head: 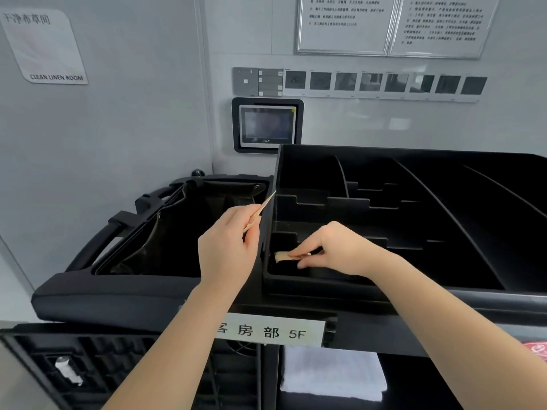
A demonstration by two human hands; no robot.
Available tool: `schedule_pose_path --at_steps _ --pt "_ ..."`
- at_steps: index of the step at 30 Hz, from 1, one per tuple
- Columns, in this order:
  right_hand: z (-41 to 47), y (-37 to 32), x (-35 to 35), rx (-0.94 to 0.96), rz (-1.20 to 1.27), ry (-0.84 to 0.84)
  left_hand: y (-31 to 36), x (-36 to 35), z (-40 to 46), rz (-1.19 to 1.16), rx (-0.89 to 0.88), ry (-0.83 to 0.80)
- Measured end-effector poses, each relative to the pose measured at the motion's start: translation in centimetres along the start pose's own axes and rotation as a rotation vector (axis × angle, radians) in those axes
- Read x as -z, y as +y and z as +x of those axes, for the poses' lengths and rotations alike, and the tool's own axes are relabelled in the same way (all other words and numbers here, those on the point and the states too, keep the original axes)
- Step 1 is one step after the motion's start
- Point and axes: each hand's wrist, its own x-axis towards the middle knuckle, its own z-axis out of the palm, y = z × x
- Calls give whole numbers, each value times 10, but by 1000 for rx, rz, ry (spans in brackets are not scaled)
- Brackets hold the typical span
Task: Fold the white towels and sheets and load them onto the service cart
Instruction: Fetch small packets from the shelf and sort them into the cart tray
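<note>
Grip, left hand: our left hand (pixel 226 247) pinches a thin pale strip (pixel 260 209) between thumb and fingers, and the strip points up toward the corner of the black tray (pixel 381 287)
Grip, right hand: our right hand (pixel 331 250) reaches into the nearest left compartment of the tray, fingertips closed on a small pale piece (pixel 282 256) that lies on the compartment floor
Task thing: one folded white towel (pixel 333 372) lies already on the lower shelf of the service cart (pixel 183 297), under the label (pixel 270 331); no other linen is visible in the head view
Risk, small piece: we judge that the piece may slip from the fingertips, because it is flat on the floor and close to the wall
Risk, strip: the strip looks thin and may bend or drop into the dark bag (pixel 165 238) just beside the tray if the pinch loosens
Risk, task: both hands are busy with scraps, so no towel can be folded now
Around: a wall screen (pixel 268 125), a row of switches (pixel 384 82) and framed notices (pixel 387 25) are behind the cart; a door sign (pixel 44 45) is at the left
In the way: the stepped dividers (pixel 325 202) of the tray leave little room for the fingers
</note>
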Motion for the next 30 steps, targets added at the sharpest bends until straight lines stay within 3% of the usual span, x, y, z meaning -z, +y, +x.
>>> schedule_pose_path --at_steps 6,9,12,17,23,30 --pt "-6 7 -1 -30 68 -112 -1 0 -1 -28 -6 -15" --pt "-9 9 -4 -34 80 -91 2 1 -3 -41 -2 -35" --pt "-14 8 1 -41 94 62 4 5 -2 -63 -18 -61" --pt "-24 -9 13 33 -17 596 15 9 6 -190 -127 -143" --pt "-27 -32 23 103 -131 675 46 5 17 -246 -279 -240" --pt "-46 -21 36 -26 -35 745 57 2 16 -249 -226 -183"
